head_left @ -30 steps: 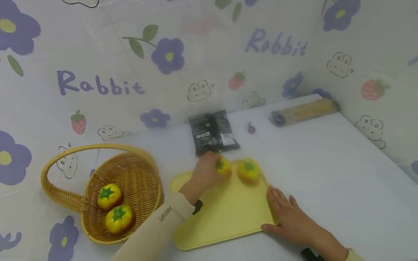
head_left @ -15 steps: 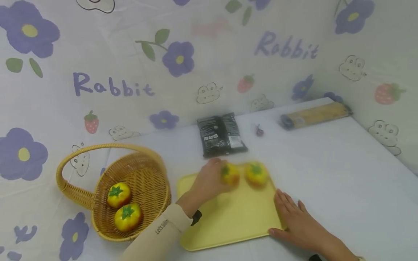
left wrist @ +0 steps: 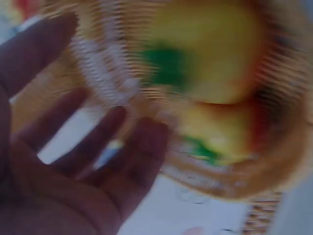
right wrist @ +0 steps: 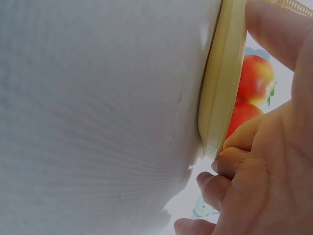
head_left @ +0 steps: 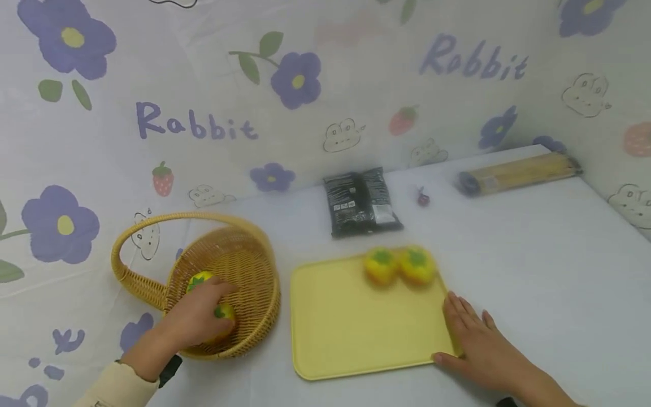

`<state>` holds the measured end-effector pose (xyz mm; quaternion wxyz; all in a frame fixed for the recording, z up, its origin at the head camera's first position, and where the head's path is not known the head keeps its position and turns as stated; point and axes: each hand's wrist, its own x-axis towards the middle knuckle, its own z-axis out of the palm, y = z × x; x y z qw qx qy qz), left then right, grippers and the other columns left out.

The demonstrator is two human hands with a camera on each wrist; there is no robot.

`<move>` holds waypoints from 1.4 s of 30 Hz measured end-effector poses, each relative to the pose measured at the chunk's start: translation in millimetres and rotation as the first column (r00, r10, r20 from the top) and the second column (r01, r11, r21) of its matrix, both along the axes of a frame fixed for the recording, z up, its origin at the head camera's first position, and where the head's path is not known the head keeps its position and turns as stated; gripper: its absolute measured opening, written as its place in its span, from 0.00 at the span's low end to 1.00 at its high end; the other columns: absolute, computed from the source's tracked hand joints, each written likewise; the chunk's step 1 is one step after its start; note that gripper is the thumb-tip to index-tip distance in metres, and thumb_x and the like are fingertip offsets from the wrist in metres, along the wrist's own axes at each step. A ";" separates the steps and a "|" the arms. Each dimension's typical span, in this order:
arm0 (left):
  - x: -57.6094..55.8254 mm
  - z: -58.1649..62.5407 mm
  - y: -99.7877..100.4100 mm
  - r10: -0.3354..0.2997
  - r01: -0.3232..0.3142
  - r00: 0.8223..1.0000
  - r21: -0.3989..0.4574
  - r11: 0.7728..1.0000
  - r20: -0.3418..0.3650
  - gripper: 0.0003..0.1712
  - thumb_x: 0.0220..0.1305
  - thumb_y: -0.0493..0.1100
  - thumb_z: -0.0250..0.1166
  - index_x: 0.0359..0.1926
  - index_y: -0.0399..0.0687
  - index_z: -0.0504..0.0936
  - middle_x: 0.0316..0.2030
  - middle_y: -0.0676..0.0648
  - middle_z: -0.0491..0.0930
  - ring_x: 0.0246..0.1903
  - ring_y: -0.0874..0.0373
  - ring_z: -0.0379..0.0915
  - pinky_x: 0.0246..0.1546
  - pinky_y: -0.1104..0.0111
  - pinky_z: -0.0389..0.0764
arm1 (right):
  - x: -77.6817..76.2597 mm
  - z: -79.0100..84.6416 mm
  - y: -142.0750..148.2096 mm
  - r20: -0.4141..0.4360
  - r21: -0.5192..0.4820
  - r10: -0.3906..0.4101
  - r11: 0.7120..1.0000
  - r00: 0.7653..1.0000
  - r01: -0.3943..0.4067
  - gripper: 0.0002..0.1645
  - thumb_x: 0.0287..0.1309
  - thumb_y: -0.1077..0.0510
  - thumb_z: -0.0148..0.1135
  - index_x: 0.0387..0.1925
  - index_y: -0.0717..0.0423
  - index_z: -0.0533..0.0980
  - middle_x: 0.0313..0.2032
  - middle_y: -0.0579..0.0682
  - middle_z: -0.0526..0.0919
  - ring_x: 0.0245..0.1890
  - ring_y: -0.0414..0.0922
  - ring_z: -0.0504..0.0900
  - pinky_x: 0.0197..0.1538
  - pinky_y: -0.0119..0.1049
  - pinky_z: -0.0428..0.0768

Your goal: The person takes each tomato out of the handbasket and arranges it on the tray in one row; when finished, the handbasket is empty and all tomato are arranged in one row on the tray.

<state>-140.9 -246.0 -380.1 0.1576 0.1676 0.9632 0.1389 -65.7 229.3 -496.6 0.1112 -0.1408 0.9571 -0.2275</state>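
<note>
In the head view my left hand [head_left: 195, 316] reaches over the wicker basket [head_left: 249, 282], its fingers spread. Partly hidden behind it lie two persimmon-like fruits, yellow and red with green leafy tops: one fruit [head_left: 200, 278] farther back, the other fruit [head_left: 227, 312] nearer. The left wrist view, blurred, shows both of them in the basket, apart from the extended fingers. My right hand [head_left: 480, 347] rests along the right edge of the yellow tray [head_left: 366, 328], fingers outstretched. At the tray's far right corner sit two similar fruits, a left one [head_left: 381, 265] and a right one [head_left: 417, 265], side by side.
A black printed packet [head_left: 362, 203] lies behind the tray. To its right are a small dark red item [head_left: 422, 198] and a long clear pack with yellowish contents [head_left: 521, 174]. The basket's handle [head_left: 198, 216] arches up at the left; a patterned cloth hangs behind.
My left hand has released a fruit on the tray beside the other one and moved left over the basket. The right hand stays at the tray edge. The head view has shifted somewhat.
</note>
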 end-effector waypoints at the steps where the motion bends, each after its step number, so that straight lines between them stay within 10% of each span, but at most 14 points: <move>1: -0.1 -3.3 -7.6 0.002 -0.002 1.000 -0.027 1.000 0.013 0.34 0.50 0.42 0.73 0.59 0.40 0.75 0.58 0.34 0.73 0.55 0.38 0.71 0.53 0.48 0.75 | 0.4 -0.7 0.1 -0.007 0.000 0.003 1.000 1.000 -0.003 0.63 0.53 0.27 0.56 0.73 0.65 0.49 0.74 0.63 0.46 0.72 0.65 0.48 0.64 0.72 0.50; 14: 5.3 -35.4 -41.2 0.036 -0.026 0.994 -0.105 0.994 0.101 0.40 0.40 0.42 0.79 0.57 0.35 0.75 0.51 0.39 0.79 0.51 0.42 0.75 0.53 0.47 0.74 | -1.0 -4.6 -9.4 -0.015 0.048 0.032 0.998 0.999 -0.031 0.63 0.53 0.24 0.53 0.72 0.65 0.50 0.74 0.63 0.49 0.71 0.65 0.52 0.62 0.73 0.52; 23: 5.3 46.3 22.1 0.013 -0.021 0.998 0.112 0.993 0.063 0.39 0.44 0.52 0.77 0.58 0.44 0.77 0.47 0.48 0.81 0.42 0.55 0.74 0.43 0.60 0.78 | -1.6 -0.9 -5.4 -0.010 0.018 0.027 0.999 1.000 -0.027 0.62 0.53 0.26 0.55 0.72 0.66 0.50 0.74 0.64 0.48 0.72 0.65 0.50 0.62 0.73 0.51; 26: -2.2 53.4 63.3 0.014 -0.017 1.000 0.193 0.981 0.018 0.39 0.44 0.54 0.77 0.59 0.51 0.76 0.47 0.50 0.80 0.41 0.57 0.74 0.42 0.63 0.76 | -2.4 0.1 -4.2 -0.018 0.008 0.019 1.000 1.000 -0.019 0.62 0.53 0.27 0.56 0.72 0.66 0.50 0.74 0.64 0.48 0.72 0.65 0.50 0.62 0.73 0.50; 33: -44.1 1.0 130.7 0.083 -0.080 0.996 0.373 0.925 0.007 0.37 0.44 0.49 0.77 0.58 0.51 0.76 0.53 0.49 0.79 0.47 0.51 0.75 0.48 0.59 0.77 | -3.5 -1.6 -9.9 -0.013 -0.013 0.040 0.999 0.999 -0.040 0.61 0.55 0.27 0.55 0.72 0.66 0.50 0.74 0.63 0.47 0.72 0.65 0.48 0.63 0.73 0.49; 42: -80.9 -70.6 142.4 0.143 -0.154 0.988 0.335 0.930 0.058 0.34 0.47 0.50 0.76 0.55 0.46 0.76 0.50 0.41 0.80 0.50 0.46 0.74 0.53 0.55 0.75 | -4.9 1.5 -17.0 -0.030 0.010 0.057 0.998 0.998 -0.056 0.60 0.56 0.27 0.53 0.72 0.65 0.50 0.74 0.62 0.47 0.72 0.64 0.49 0.65 0.71 0.51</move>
